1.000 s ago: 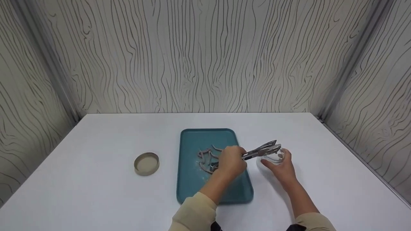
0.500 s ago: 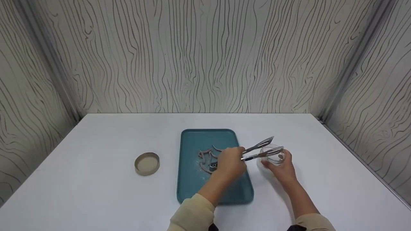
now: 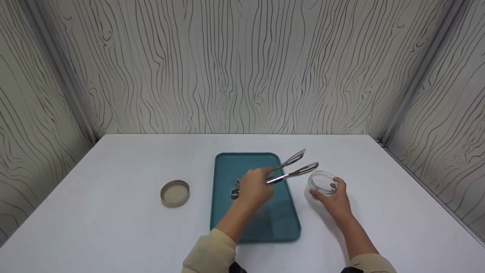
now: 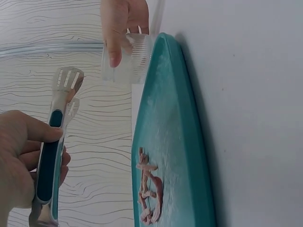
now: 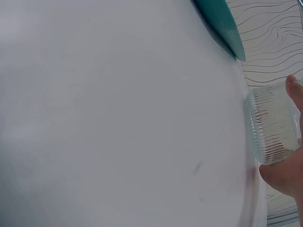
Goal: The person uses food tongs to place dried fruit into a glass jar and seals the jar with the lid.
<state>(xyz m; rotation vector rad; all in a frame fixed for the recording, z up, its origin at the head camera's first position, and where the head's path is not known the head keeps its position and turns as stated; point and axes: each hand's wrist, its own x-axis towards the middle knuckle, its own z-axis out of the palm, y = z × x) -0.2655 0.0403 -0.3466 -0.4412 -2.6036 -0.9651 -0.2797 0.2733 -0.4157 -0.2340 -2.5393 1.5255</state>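
Observation:
Above the teal tray (image 3: 278,227), my left hand (image 3: 252,189) grips metal tongs (image 3: 277,179) by their handle. The tongs' tips point right and stand apart with nothing between them. In the left wrist view the tongs (image 4: 46,172) show dark teal handle inserts. Several thin pinkish, worm-like strips (image 4: 154,191) lie tangled on the tray; my left hand mostly hides them in the head view. Right of the tray, my right hand (image 3: 337,201) holds an uncovered clear glass jar (image 3: 310,192) upright. Ribbed sides of the jar (image 5: 270,123) show in the right wrist view.
A shallow round beige lid (image 3: 175,194) lies on the white table (image 3: 113,212), left of the tray. Pale walls (image 3: 235,68) with dark wood-grain lines rise behind the table and on both sides.
The tongs, held over the jar one second ago with their tips close together, have spread and moved left with my left hand over the tray. My right hand stays at the jar.

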